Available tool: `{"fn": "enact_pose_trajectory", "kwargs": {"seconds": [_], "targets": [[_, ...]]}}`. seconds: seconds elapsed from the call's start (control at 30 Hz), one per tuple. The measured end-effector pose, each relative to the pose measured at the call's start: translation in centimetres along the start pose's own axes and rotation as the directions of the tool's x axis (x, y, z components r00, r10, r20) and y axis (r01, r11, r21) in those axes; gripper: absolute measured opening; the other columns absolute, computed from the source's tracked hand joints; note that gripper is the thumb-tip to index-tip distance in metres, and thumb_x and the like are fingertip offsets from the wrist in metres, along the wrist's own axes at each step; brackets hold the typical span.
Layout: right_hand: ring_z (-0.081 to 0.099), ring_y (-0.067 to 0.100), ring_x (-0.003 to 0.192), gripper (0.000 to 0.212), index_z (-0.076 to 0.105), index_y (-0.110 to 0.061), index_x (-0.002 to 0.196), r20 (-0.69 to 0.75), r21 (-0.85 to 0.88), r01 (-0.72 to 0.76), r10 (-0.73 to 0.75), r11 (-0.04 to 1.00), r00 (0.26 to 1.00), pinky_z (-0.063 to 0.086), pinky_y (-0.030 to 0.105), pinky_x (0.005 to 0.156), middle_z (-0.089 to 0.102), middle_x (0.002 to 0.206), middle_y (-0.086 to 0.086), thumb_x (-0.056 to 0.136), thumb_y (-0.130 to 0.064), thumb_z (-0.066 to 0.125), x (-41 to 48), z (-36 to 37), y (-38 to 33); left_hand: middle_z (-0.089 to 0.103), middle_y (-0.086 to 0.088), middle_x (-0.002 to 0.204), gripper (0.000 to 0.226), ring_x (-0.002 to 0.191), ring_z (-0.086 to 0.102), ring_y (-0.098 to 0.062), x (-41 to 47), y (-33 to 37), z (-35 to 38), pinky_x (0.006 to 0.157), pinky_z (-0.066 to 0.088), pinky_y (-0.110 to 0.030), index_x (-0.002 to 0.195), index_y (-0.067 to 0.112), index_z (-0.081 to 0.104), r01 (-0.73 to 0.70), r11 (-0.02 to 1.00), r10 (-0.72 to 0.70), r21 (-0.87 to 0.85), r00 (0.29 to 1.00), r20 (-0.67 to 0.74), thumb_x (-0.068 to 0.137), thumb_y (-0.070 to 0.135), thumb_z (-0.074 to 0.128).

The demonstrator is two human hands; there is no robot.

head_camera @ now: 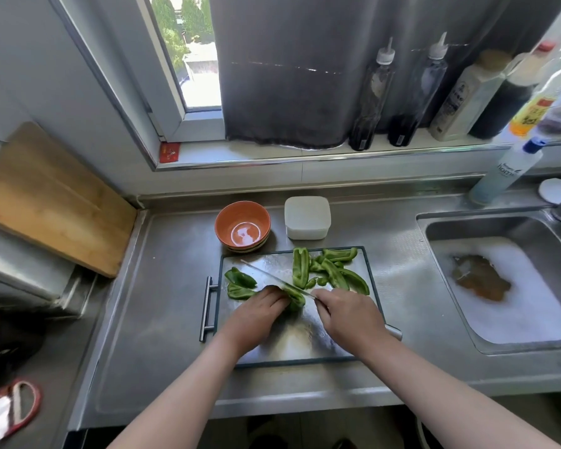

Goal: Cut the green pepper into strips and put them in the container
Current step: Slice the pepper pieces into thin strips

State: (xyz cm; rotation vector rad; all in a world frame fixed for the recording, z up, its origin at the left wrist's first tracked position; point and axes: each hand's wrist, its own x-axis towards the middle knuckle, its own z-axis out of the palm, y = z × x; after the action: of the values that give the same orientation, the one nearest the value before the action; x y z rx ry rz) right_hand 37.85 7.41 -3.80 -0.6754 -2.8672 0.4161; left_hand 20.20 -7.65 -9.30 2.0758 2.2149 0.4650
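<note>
While pinned under left hand [259,312], pepper piece [297,300]; knife [266,275] touching it

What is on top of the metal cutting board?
Cut pepper strips far right, two bigger pieces left, one pepper piece under the knife. The left hand and right hand hide part of it and the board beneath.

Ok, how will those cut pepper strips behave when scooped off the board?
Probably light and fairly stiff: the pepper strips hold their curved shape. Likely slippery: their skins look glossy on the shiny board. Lying loosely piled, they may scatter if pushed.
</note>
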Motion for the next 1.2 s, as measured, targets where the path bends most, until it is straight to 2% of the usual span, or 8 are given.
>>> {"fn": "enact_pose_trajectory", "kwargs": {"seconds": [0.1,0.2,0.4,0.53,0.67,0.9,1.03,1.2], "targets": [[0.062,0.027,0.066,0.030,0.069,-0.030,0.105,0.063,-0.022,0.016,-0.014,1.000,0.998,0.037,0.032,0.053,0.065,0.075,-0.001,0.095,-0.038,0.042,-0.1,0.2,0.2,0.066,-0.005,0.119,0.056,0.116,0.050,-0.018,-0.1,0.0,-0.1,0.097,0.048,-0.030,0.119,0.011,0.069,0.049,0.999,-0.049,-0.009,0.999,0.018,0.066,-0.002,0.078],[0.063,0.027,0.076,0.030,0.065,-0.028,0.108,0.129,-0.027,-0.018,0.021,0.999,0.991,0.043,0.034,0.061,0.066,0.084,0.000,0.099,-0.037,0.038,0.0,0.2,0.3,0.062,-0.006,0.125,0.053,0.120,0.048,-0.019,-0.2,-0.3,0.1,0.101,0.046,-0.030,0.123,0.011,0.065,0.066,0.997,-0.066,-0.045,0.998,0.023,0.073,-0.003,0.073],[0.063,0.029,0.084,0.026,0.062,-0.026,0.109,0.230,-0.076,-0.061,0.077,0.995,0.970,0.033,0.033,0.061,0.067,0.093,0.003,0.103,-0.033,0.038,0.1,-0.1,0.6,0.053,0.001,0.132,0.051,0.124,0.043,-0.017,0.1,-0.7,0.0,0.101,0.044,-0.029,0.131,0.014,0.055,0.089,0.993,-0.085,-0.073,0.994,0.063,0.083,-0.002,0.055],[0.061,0.031,0.079,0.024,0.060,-0.022,0.105,0.264,-0.105,-0.053,0.079,0.993,0.961,0.035,0.034,0.059,0.065,0.092,0.004,0.104,-0.030,0.037,0.6,-0.2,0.4,0.052,0.001,0.133,0.048,0.124,0.039,-0.015,0.4,-0.6,-0.2,0.101,0.043,-0.028,0.132,0.014,0.055,0.100,0.990,-0.095,-0.097,0.994,0.055,0.086,0.003,0.050],[0.048,0.030,0.070,0.021,0.057,-0.020,0.106,0.323,-0.145,-0.042,0.087,0.988,0.942,0.026,0.034,0.052,0.064,0.093,0.005,0.103,-0.025,0.037,1.2,-0.3,0.1,0.052,0.003,0.133,0.045,0.124,0.040,-0.015,0.5,-0.5,-0.3,0.101,0.042,-0.027,0.132,0.015,0.055,0.103,0.988,-0.099,-0.118,0.994,0.044,0.090,0.013,0.041],[0.050,0.028,0.066,0.015,0.056,-0.022,0.097,0.383,-0.119,-0.103,0.141,0.988,0.913,0.027,0.032,0.048,0.049,0.074,-0.002,0.095,-0.014,0.043,2.0,-0.3,0.5,0.056,-0.002,0.129,0.050,0.122,0.044,-0.016,0.4,-0.7,-0.2,0.103,0.043,-0.027,0.129,0.011,0.058,0.062,0.991,-0.058,-0.118,0.998,0.034,0.086,0.013,0.033],[0.045,0.023,0.060,0.014,0.047,-0.024,0.087,0.409,-0.107,-0.127,0.160,0.986,0.899,0.023,0.031,0.046,0.041,0.067,-0.005,0.092,-0.012,0.044,2.4,-0.1,0.9,0.056,-0.004,0.128,0.049,0.121,0.045,-0.018,0.4,-0.8,0.2,0.104,0.044,-0.029,0.128,0.010,0.058,0.049,0.991,-0.046,-0.123,0.999,0.029,0.085,0.008,0.037],[0.045,0.022,0.062,0.016,0.047,-0.024,0.089,0.448,-0.066,-0.126,0.143,0.990,0.883,0.026,0.031,0.047,0.044,0.071,-0.004,0.094,-0.010,0.042,3.3,0.7,0.1,0.058,-0.005,0.125,0.042,0.119,0.047,-0.020,0.0,-0.8,0.4,0.105,0.040,-0.026,0.127,0.008,0.059,0.017,0.991,-0.016,-0.133,1.000,0.009,0.086,0.002,0.050]]}}
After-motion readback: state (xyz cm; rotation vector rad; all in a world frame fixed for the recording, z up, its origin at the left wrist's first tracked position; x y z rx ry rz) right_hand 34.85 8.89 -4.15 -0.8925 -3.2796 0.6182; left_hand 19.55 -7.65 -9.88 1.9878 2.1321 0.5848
